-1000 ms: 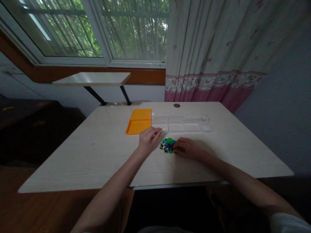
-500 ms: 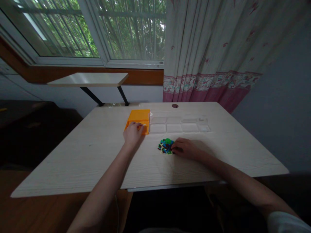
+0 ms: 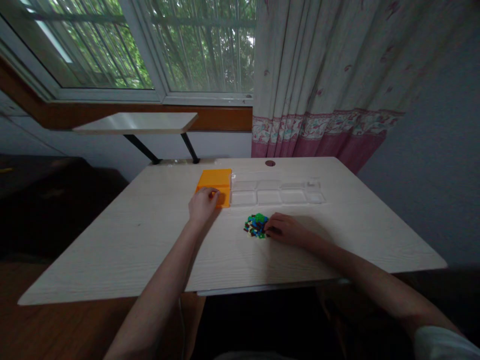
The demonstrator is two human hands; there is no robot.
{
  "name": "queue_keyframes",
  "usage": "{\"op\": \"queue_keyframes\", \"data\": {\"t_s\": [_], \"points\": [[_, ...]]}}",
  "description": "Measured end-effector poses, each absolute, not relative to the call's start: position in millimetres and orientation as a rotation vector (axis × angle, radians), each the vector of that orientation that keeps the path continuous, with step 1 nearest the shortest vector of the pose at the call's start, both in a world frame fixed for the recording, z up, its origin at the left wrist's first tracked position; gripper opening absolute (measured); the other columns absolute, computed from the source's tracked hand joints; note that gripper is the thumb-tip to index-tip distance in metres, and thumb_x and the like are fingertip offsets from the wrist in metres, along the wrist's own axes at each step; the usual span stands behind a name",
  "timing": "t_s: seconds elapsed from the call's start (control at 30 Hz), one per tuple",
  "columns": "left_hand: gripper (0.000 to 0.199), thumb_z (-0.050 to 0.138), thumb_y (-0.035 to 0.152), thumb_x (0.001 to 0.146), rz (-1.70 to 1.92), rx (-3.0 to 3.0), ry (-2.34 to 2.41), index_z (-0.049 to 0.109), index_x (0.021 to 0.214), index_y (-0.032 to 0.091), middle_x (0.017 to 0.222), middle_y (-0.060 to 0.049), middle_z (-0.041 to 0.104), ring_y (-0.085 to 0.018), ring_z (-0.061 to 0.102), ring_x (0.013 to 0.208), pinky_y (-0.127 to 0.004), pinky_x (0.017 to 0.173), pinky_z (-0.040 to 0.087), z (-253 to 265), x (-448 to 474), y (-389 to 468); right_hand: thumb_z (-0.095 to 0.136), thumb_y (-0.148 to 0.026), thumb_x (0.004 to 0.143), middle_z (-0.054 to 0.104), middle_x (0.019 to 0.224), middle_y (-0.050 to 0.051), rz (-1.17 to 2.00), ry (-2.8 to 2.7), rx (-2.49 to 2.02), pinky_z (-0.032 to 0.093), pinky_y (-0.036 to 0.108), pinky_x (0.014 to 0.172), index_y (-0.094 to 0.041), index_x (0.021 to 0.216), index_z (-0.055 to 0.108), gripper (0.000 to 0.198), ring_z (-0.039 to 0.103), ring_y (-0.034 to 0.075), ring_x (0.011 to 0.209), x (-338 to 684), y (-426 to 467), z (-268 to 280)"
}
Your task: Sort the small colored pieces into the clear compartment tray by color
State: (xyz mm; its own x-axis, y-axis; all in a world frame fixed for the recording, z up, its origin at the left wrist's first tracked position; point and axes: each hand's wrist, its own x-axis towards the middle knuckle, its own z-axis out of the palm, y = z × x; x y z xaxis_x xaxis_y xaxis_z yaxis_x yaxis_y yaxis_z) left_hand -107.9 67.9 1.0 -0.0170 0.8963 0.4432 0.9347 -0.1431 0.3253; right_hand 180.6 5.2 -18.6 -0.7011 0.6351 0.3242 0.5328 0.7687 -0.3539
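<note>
1. Head view, work surface: pale wood-grain table [image 3: 157, 255]. Pile of small pieces [image 3: 255, 226] lies directly on it, near the middle; colours green, blue, dark brown and cream. Individual shapes too small to tell.
2. Head view, left hand [image 3: 202, 205]: over the near section of the orange case [image 3: 215, 177], hiding its left part. Thumb and forefinger drawn close together, other fingers curled. Cannot tell whether a piece is between the tips, nor whether the hand touches the case.
3. Head view, right hand [image 3: 286, 230]: at the right edge of the pile, knuckles up, fingers bent inward, fingertips at the pieces. Gap between the tips partly hidden; cannot tell whether a piece is gripped.
4. Head view, containers: orange case lies open, far section flat behind the near one. Clear tray [image 3: 268, 197] with several compartments sits just to its right, beyond the pile. Contents of the tray not readable.
5. Head view, surroundings: round dark disc [image 3: 270, 163] near the table's far edge; raised shelf [image 3: 146, 122] at far left; patterned curtain [image 3: 300, 75] beside the window [image 3: 202, 50].
</note>
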Motion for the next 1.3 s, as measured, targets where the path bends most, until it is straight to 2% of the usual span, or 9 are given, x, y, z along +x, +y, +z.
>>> {"op": "queue_keyframes", "data": {"t_s": [0.13, 0.4, 0.7, 1.3], "points": [[0.024, 0.045, 0.031, 0.083, -0.970, -2.567, -1.629, 0.064, 0.085, 0.017, 0.078, -0.005, 0.063, -0.014, 0.056, 0.071, -0.023, 0.063, 0.041, -1, -83, 48, 0.054, -0.022, 0.082, 0.060, 0.084, 0.005, 0.371, -2.518, -0.887, 0.046, 0.025, 0.072, -0.019, 0.088, 0.061, 0.010, 0.056, 0.014, 0.078, 181, 5, -18], [0.019, 0.046, 0.027, 0.083, -0.733, -3.068, -1.012, 0.063, 0.081, 0.018, 0.070, -0.002, 0.060, -0.011, 0.056, 0.066, -0.020, 0.060, 0.041, -5, -41, 18, 0.055, -0.022, 0.081, 0.059, 0.084, 0.005, 0.376, -2.491, -0.864, 0.046, 0.026, 0.074, -0.020, 0.089, 0.061, 0.011, 0.055, 0.014, 0.080, 181, 6, -21], [0.017, 0.049, 0.031, 0.082, -0.697, -3.104, -0.952, 0.061, 0.087, 0.019, 0.073, 0.000, 0.061, -0.010, 0.056, 0.064, -0.019, 0.058, 0.040, -11, -38, 15, 0.052, -0.018, 0.082, 0.060, 0.085, 0.005, 0.379, -2.459, -0.854, 0.045, 0.029, 0.076, -0.017, 0.087, 0.057, 0.008, 0.053, 0.016, 0.083, 178, 6, -17], [0.021, 0.042, 0.030, 0.087, -0.758, -2.833, -0.955, 0.060, 0.092, 0.020, 0.075, 0.000, 0.063, -0.010, 0.057, 0.066, -0.020, 0.055, 0.039, -11, -31, 13, 0.046, -0.027, 0.085, 0.062, 0.081, 0.004, 0.463, -2.308, -0.930, 0.044, 0.028, 0.070, -0.019, 0.089, 0.061, 0.018, 0.056, 0.016, 0.079, 182, 10, -23]]}}
